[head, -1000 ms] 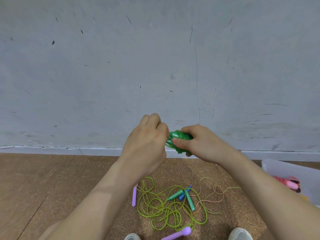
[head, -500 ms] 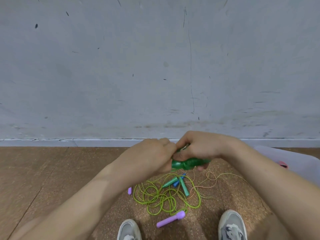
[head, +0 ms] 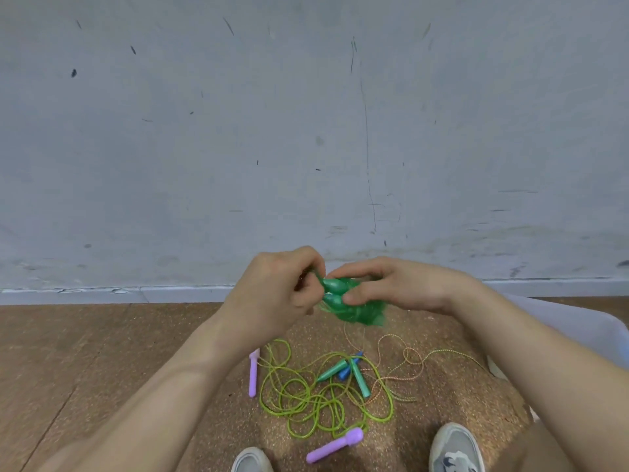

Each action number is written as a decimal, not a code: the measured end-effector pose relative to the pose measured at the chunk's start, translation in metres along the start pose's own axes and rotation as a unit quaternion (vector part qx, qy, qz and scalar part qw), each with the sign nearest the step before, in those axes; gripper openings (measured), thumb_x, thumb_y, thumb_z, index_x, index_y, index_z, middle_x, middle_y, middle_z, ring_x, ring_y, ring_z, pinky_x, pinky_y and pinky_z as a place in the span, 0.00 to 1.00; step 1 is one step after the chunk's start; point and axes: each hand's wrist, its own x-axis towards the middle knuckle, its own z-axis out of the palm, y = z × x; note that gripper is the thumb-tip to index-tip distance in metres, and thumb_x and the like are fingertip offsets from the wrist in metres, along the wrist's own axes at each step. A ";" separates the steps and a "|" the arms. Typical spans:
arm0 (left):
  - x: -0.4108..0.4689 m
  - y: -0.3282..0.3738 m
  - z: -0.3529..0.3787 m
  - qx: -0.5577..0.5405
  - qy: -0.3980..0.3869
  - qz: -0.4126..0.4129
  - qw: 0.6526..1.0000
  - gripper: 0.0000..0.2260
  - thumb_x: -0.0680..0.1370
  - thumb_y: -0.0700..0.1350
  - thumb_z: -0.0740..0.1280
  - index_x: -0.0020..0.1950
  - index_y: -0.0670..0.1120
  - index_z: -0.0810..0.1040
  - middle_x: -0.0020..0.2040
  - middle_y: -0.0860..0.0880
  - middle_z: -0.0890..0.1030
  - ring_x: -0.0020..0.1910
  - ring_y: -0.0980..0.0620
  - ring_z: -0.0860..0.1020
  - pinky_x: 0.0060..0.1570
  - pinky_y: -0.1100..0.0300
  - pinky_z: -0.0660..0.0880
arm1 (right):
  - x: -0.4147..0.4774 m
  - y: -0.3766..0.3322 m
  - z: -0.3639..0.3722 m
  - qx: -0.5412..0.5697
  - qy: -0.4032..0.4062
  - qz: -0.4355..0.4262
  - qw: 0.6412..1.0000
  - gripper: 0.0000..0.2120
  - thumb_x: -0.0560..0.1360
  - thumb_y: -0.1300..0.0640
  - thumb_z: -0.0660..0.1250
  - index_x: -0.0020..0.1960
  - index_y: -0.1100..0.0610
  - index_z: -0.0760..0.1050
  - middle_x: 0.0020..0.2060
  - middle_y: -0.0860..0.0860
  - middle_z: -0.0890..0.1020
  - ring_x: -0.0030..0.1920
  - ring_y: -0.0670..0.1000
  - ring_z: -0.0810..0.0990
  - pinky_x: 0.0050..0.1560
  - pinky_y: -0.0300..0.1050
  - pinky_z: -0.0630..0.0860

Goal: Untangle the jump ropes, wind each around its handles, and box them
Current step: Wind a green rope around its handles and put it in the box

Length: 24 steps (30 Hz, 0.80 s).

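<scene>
I hold a dark green jump rope bundle [head: 354,308] in front of me, its cord wound around the two green handles. My right hand [head: 401,287] grips the handles from the right, thumb on the near side. My left hand [head: 275,294] pinches the cord at the bundle's left end. On the floor below lies a tangle: a lime green rope [head: 306,393] with teal handles [head: 360,381], a blue handle [head: 349,367], a thin orange speckled cord [head: 408,362], and two purple handles [head: 252,376] [head: 335,444].
A clear plastic box [head: 578,332] stands on the floor at the right, partly behind my right forearm. My two shoes [head: 454,447] sit at the bottom edge. A grey wall with a baseboard [head: 102,294] rises behind the cork-brown floor.
Both hands with the green bundle have risen a little since half a second ago. The bundle has turned and my left hand pinches the cord at its end.
</scene>
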 end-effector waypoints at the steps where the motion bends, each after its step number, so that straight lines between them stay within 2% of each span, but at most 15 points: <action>1: -0.001 0.007 -0.002 -0.047 0.015 -0.008 0.999 0.06 0.70 0.37 0.61 0.39 0.45 0.76 0.24 0.47 0.76 0.24 0.58 0.78 0.26 0.60 0.73 | 0.000 0.001 -0.002 0.086 -0.044 0.008 0.995 0.18 0.71 0.57 0.70 0.60 0.48 0.77 0.54 0.53 0.83 0.56 0.55 0.81 0.58 0.47 0.75; 4: 0.003 0.016 -0.005 -0.135 0.053 -0.063 0.987 0.09 0.71 0.31 0.61 0.38 0.44 0.75 0.22 0.44 0.76 0.21 0.53 0.78 0.23 0.63 0.72 | 0.003 0.004 0.005 0.191 -0.100 -0.003 0.977 0.21 0.66 0.55 0.63 0.58 0.57 0.78 0.53 0.57 0.82 0.54 0.56 0.80 0.56 0.51 0.73; 6: 0.007 0.015 -0.005 -0.158 0.072 -0.102 0.980 0.09 0.71 0.31 0.61 0.38 0.45 0.74 0.22 0.46 0.74 0.21 0.51 0.77 0.24 0.65 0.69 | 0.005 0.000 0.015 0.149 0.001 -0.022 0.989 0.19 0.69 0.55 0.62 0.58 0.55 0.79 0.55 0.52 0.82 0.57 0.51 0.79 0.62 0.52 0.72; 8: 0.011 0.011 -0.004 -0.151 0.076 -0.126 0.977 0.08 0.72 0.33 0.60 0.39 0.45 0.73 0.22 0.48 0.73 0.21 0.51 0.76 0.24 0.64 0.69 | 0.001 -0.009 0.023 0.002 0.160 -0.093 0.983 0.14 0.77 0.54 0.62 0.61 0.50 0.76 0.55 0.45 0.80 0.57 0.43 0.77 0.66 0.49 0.71; 10: 0.016 0.007 -0.003 -0.177 0.080 -0.167 0.967 0.07 0.73 0.34 0.59 0.40 0.44 0.72 0.22 0.50 0.73 0.20 0.50 0.73 0.25 0.62 0.68 | -0.007 -0.022 0.030 -0.199 0.219 -0.153 0.943 0.20 0.79 0.46 0.58 0.69 0.50 0.70 0.59 0.43 0.76 0.58 0.41 0.74 0.64 0.43 0.70; 12: 0.020 0.007 -0.005 -0.252 0.072 -0.206 0.943 0.06 0.74 0.35 0.57 0.41 0.43 0.72 0.23 0.49 0.72 0.20 0.50 0.71 0.26 0.61 0.66 | -0.011 -0.030 0.038 -0.436 0.261 -0.125 0.852 0.25 0.77 0.40 0.57 0.71 0.48 0.64 0.57 0.44 0.76 0.56 0.45 0.75 0.60 0.44 0.69; 13: 0.020 0.007 -0.007 -0.260 0.066 -0.205 0.942 0.07 0.75 0.35 0.57 0.41 0.43 0.72 0.24 0.49 0.72 0.21 0.50 0.70 0.26 0.60 0.66 | -0.009 -0.028 0.041 -0.495 0.293 -0.115 0.810 0.24 0.77 0.40 0.58 0.69 0.47 0.65 0.53 0.44 0.76 0.53 0.48 0.76 0.57 0.47 0.71; 14: 0.019 0.007 -0.010 -0.240 0.060 -0.181 0.952 0.06 0.75 0.35 0.58 0.41 0.43 0.72 0.24 0.49 0.72 0.21 0.50 0.70 0.26 0.59 0.67 | -0.008 -0.028 0.043 -0.492 0.307 -0.113 0.806 0.19 0.76 0.41 0.59 0.65 0.47 0.68 0.48 0.45 0.76 0.48 0.49 0.76 0.52 0.49 0.72; 15: 0.018 0.005 -0.013 -0.185 0.062 -0.137 0.971 0.06 0.74 0.35 0.59 0.41 0.45 0.72 0.24 0.51 0.72 0.22 0.49 0.71 0.27 0.57 0.68 | -0.008 -0.029 0.045 -0.425 0.299 -0.124 0.845 0.13 0.76 0.44 0.61 0.58 0.47 0.72 0.42 0.45 0.76 0.42 0.50 0.77 0.45 0.51 0.73; 16: 0.017 0.002 -0.017 -0.104 0.073 -0.079 0.989 0.06 0.73 0.36 0.60 0.41 0.47 0.71 0.24 0.53 0.72 0.23 0.50 0.71 0.28 0.56 0.70 | -0.007 -0.031 0.046 -0.285 0.273 -0.134 0.909 0.09 0.75 0.47 0.63 0.51 0.50 0.73 0.38 0.48 0.76 0.36 0.50 0.76 0.39 0.51 0.73; 17: 0.015 -0.002 -0.020 -0.005 0.086 -0.017 0.996 0.07 0.72 0.38 0.61 0.41 0.50 0.70 0.25 0.54 0.71 0.25 0.50 0.70 0.30 0.56 0.70 | -0.007 -0.032 0.045 -0.098 0.223 -0.121 0.962 0.07 0.73 0.50 0.64 0.47 0.53 0.74 0.36 0.52 0.77 0.31 0.50 0.75 0.33 0.50 0.72; 18: 0.014 -0.004 -0.023 0.056 0.102 0.024 0.993 0.07 0.71 0.40 0.62 0.42 0.52 0.69 0.26 0.55 0.70 0.27 0.51 0.69 0.31 0.56 0.70 | -0.009 -0.033 0.043 0.081 0.155 -0.093 0.980 0.08 0.72 0.52 0.63 0.46 0.56 0.76 0.35 0.55 0.77 0.28 0.51 0.74 0.28 0.46 0.71; 19: 0.013 -0.005 -0.026 0.066 0.116 0.044 0.990 0.07 0.71 0.41 0.61 0.43 0.53 0.68 0.26 0.56 0.70 0.28 0.51 0.69 0.31 0.58 0.69 | -0.013 -0.034 0.043 0.216 0.086 -0.063 0.970 0.10 0.72 0.53 0.62 0.48 0.58 0.77 0.35 0.57 0.77 0.27 0.51 0.73 0.25 0.42 0.70; 21: 0.010 -0.002 -0.030 0.019 0.139 0.050 0.989 0.06 0.71 0.43 0.61 0.44 0.53 0.68 0.27 0.54 0.72 0.28 0.52 0.72 0.31 0.59 0.70 | -0.021 -0.037 0.044 0.340 -0.008 -0.025 0.940 0.15 0.71 0.52 0.61 0.51 0.59 0.77 0.35 0.57 0.76 0.25 0.49 0.72 0.22 0.37 0.68; 24: 0.009 0.005 -0.032 -0.133 0.126 -0.002 0.983 0.08 0.73 0.37 0.62 0.41 0.50 0.74 0.28 0.50 0.77 0.29 0.53 0.79 0.33 0.58 0.74 | -0.028 -0.045 0.045 0.318 -0.015 -0.005 0.948 0.16 0.71 0.51 0.62 0.53 0.58 0.78 0.36 0.57 0.77 0.25 0.48 0.73 0.22 0.36 0.68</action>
